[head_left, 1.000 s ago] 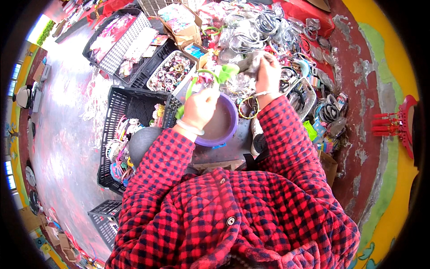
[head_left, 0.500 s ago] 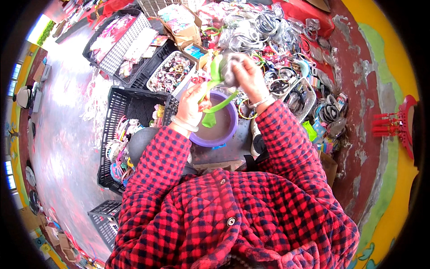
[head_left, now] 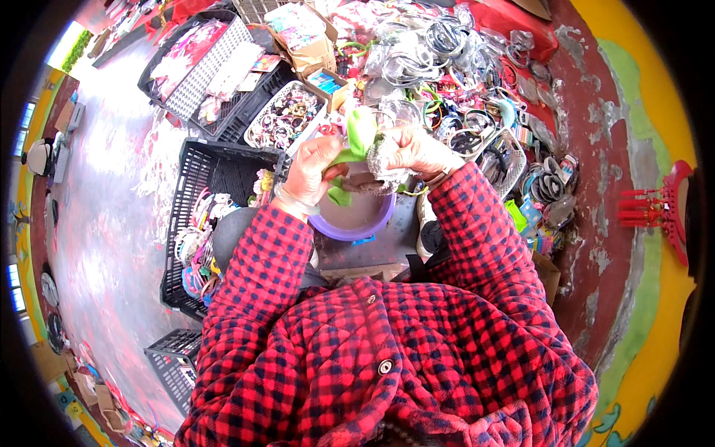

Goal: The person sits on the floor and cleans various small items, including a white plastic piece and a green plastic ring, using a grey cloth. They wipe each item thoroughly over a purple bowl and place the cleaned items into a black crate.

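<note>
From my end, I have 2 hands working close together above a purple basin [head_left: 383, 220]. On the left hand [head_left: 307, 171], the grip is closed, thumb and fingers pinched on a green fabric band [head_left: 360, 132]. The band's wide, leaf-shaped part stands up between the hands, and a green end hangs lower, over the basin. On the right hand [head_left: 418, 154], I read the grip as closed too, its fingertips bunched on a grey cloth [head_left: 381, 159]. The cloth presses against the green band's right side, and a darker fold of it droops toward the left hand; exactly how it wraps the band I cannot tell.

Below them I see cloudy water [head_left: 351, 214] in the basin. To its left is a black crate [head_left: 176, 249] partly filled with coloured hair bands [head_left: 195, 249]. Beyond the left hand is a white basket [head_left: 305, 135] of small hair ties [head_left: 283, 118]. Beyond the right hand, I see clear bags [head_left: 408, 63] heaped up, with dark hoops [head_left: 448, 43] among them.
</note>
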`<state>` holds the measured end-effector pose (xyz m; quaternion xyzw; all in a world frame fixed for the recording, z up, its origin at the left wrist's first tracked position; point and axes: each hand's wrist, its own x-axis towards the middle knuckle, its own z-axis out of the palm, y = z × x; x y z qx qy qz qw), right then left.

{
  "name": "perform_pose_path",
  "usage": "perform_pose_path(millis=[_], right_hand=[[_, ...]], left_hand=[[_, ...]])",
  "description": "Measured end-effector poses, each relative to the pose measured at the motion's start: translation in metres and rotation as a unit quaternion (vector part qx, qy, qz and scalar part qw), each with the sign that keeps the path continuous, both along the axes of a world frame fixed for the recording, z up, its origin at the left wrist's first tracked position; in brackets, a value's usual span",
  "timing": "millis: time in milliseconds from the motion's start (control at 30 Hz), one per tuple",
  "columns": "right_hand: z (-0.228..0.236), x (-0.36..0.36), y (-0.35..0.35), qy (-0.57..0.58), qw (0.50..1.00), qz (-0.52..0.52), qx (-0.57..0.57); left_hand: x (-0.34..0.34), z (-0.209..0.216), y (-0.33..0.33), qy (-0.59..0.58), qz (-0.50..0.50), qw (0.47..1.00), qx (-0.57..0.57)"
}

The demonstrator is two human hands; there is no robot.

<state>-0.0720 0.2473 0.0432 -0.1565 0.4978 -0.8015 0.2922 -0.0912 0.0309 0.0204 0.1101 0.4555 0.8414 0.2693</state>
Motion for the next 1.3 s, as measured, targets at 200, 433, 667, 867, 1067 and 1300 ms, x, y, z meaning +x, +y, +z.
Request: perform_pose_path(millis=[200,433,667,867,1067,1300], right_hand=[[0.002,-0.001,-0.012,0.004,0.990,-0.017,0.139],[0.011,-0.002,-0.008,0.038,0.988,0.037,0.143],[0.014,-0.002,-0.001,0.083,0.980,0.063,0.167],[0.014,0.000,0.014,0.026,0.992,0.038,0.118],[0.009,-0.004,0.012,0.024,0.990,-0.099,0.100],[-0.015,-0.022,0.021,-0.040,0.965,-0.258,0.012]], left_hand=[[-0.004,-0.005,0.008,0.358,0.085,0.883,-0.291],[-0.003,-0.026,0.006,0.076,0.041,0.990,-0.113],[0.000,-0.008,0.005,0.049,0.056,0.994,-0.086],[-0.007,-0.001,-0.008,0.075,0.050,0.995,-0.030],[-0.010,0.004,-0.007,0.009,0.044,0.998,-0.045],[-0.014,0.004,-0.005,-0.089,0.046,0.995,-0.010]])
